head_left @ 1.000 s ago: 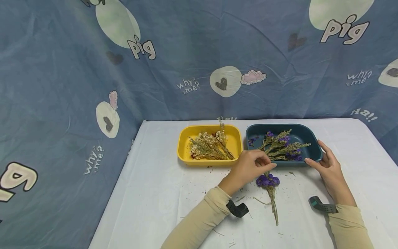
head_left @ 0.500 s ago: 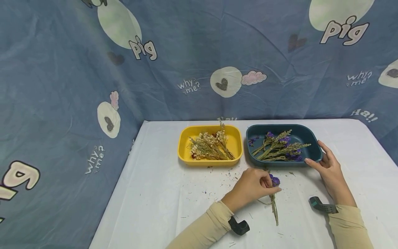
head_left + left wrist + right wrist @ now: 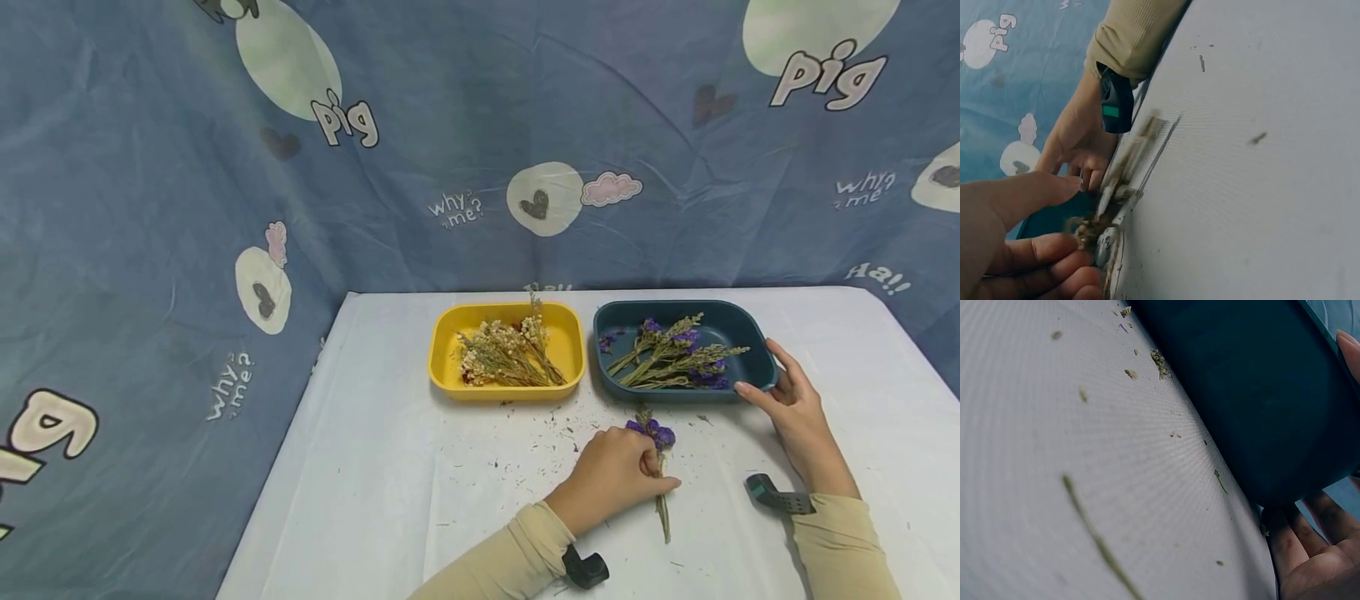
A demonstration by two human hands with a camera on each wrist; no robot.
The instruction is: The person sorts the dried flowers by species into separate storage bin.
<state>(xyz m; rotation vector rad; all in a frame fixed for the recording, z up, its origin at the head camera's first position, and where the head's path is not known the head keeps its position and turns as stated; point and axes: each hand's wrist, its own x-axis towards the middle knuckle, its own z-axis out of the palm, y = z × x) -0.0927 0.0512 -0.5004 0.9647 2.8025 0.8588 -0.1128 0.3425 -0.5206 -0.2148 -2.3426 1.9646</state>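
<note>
My left hand [image 3: 611,475] is at the stems of a small bunch of dried purple flowers [image 3: 662,435] lying on the table. Its thumb and index finger stand apart beside the blurred stems [image 3: 1125,165] in the left wrist view. With my right hand [image 3: 791,408] I grip the front right corner of a dark teal tray [image 3: 738,317], thumb at the rim and fingers around the side. Purple dried flowers with greenish stems [image 3: 663,354] lie in that tray. The right wrist view shows the tray wall [image 3: 1260,400] close up, fingers [image 3: 1316,562] against its corner.
A yellow tray [image 3: 444,329] holding dried white flowers [image 3: 498,350] stands left of the teal one. Bits of stem and petal [image 3: 525,437] are scattered over the white table [image 3: 360,467]. A patterned blue cloth [image 3: 420,108] hangs behind and at the left.
My left hand has come down from the teal tray's front edge, past the purple flower heads, to the stems of the bunch. The right hand keeps its grip on the tray.
</note>
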